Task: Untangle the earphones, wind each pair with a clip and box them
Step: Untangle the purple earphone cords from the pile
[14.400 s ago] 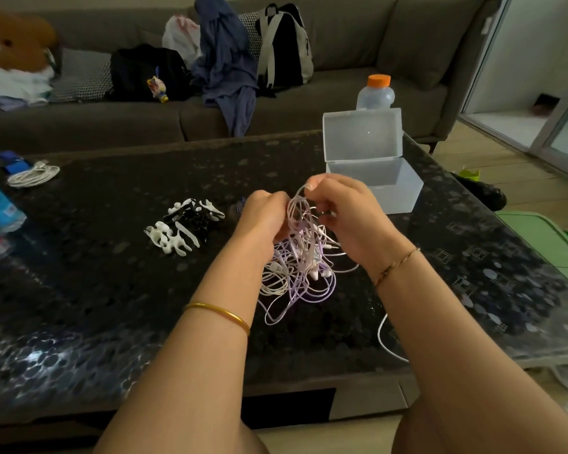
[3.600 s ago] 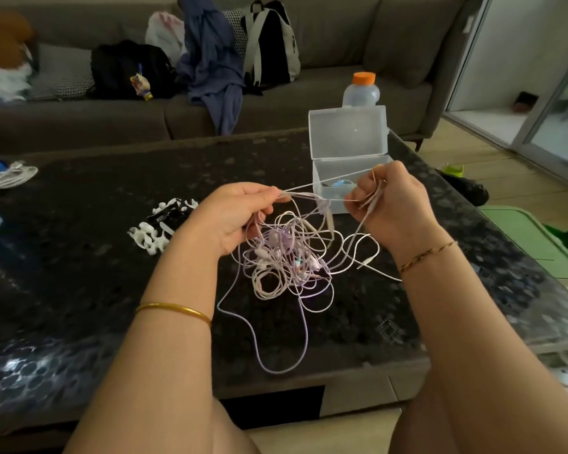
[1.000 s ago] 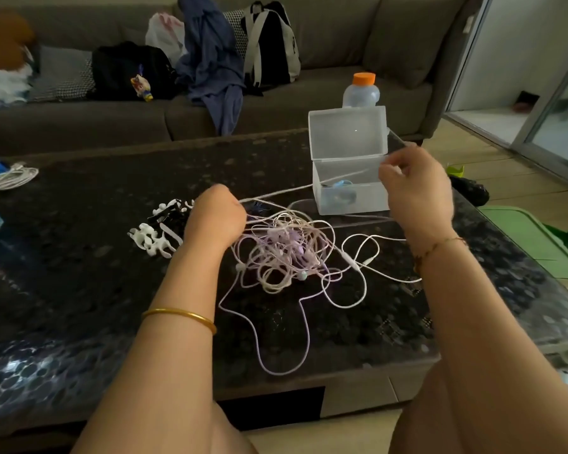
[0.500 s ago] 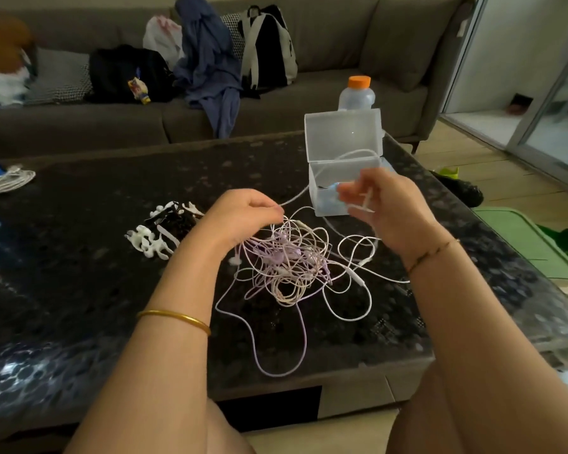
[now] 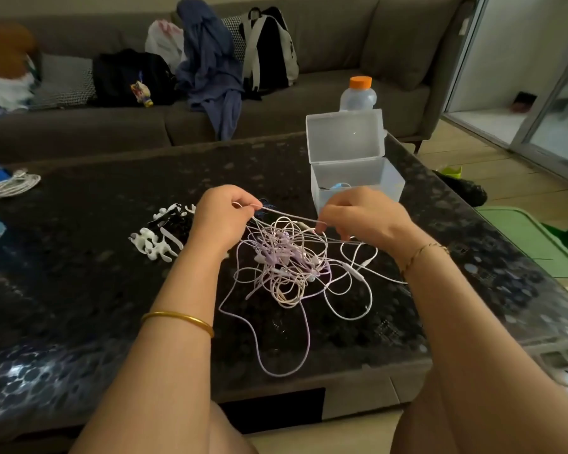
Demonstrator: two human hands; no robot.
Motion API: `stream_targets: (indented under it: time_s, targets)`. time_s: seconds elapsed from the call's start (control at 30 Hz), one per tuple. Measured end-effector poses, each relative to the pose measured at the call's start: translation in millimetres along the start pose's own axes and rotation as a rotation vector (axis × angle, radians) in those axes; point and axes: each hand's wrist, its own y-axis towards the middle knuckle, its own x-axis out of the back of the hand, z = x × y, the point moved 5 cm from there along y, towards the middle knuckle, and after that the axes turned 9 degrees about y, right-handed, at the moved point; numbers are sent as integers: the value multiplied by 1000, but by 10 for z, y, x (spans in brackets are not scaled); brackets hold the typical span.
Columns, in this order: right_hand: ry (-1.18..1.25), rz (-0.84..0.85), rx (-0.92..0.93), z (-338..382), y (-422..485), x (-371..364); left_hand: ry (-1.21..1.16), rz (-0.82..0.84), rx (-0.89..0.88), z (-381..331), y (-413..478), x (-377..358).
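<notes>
A tangle of white and lilac earphones (image 5: 286, 263) lies on the dark table (image 5: 79, 290) in front of me, with loose cable loops trailing toward the near edge. My left hand (image 5: 222, 221) pinches a cable strand at the tangle's upper left. My right hand (image 5: 363, 216) pinches the same stretch of cable at the upper right, so a strand runs taut between both hands. A pile of black and white clips (image 5: 159, 235) sits left of my left hand. The clear plastic box (image 5: 354, 168) stands open behind my right hand, with something blue inside.
A bottle with an orange cap (image 5: 358, 93) stands behind the box. A coiled white cable (image 5: 12, 185) lies at the table's far left. A grey sofa (image 5: 341, 60) with bags and clothes runs along the back. A green lid (image 5: 532, 237) lies on the floor at right.
My right hand has come down from in front of the box to the tangle's upper right. Both hands now hold a strand stretched between them. The tangle has spread out flatter on the table.
</notes>
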Motion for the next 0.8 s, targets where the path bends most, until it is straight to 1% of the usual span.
stream_targets:
  time_s: [0.03,0.07,0.13,0.2,0.23,0.33,0.4,0.43,0.5,0.57,0.6,0.63,0.7,0.73,0.77,0.8]
  targets:
    - [52,1,33,33,-10,-5,16,-15,-5,9,7,9]
    - [166,-18,81,68,-18,-2,39,-19,-7,21,10,8]
    - [554,-107,146,98,-38,56,76,2,-2,58,24,-18]
    - [947,-199,136,40,-3,122,91,35,-2,90,27,-49]
    - [1084,-226,119,6,21,140,96,48,-10,90,21,-60]
    - [1441,-207,84,-78,92,127,124,53,-25,99,30,-64]
    - [1671,-171,110,-129,115,125,165,18,-1,133,65,-48]
    - [1758,-165,120,-147,115,129,207,-2,26,160,83,-39]
    - [1842,-195,83,-187,112,139,318,-26,95,226,112,-39]
    - [1832,-259,-4,-214,106,142,411,-41,157,274,123,-39]
    - [1753,-305,-44,-222,96,140,433,-58,183,292,129,-31]
    - [1588,-351,-84,-217,81,139,432,-78,198,298,133,-23]
    - [1085,-366,-124,-183,71,99,392,-104,169,267,140,-30]
    - [855,-335,-117,-148,74,54,357,-105,133,230,138,-45]
    - [684,-291,-111,-117,83,-2,312,-103,98,189,130,-57]
    - [570,-236,-104,-94,93,-63,259,-103,73,148,119,-60]
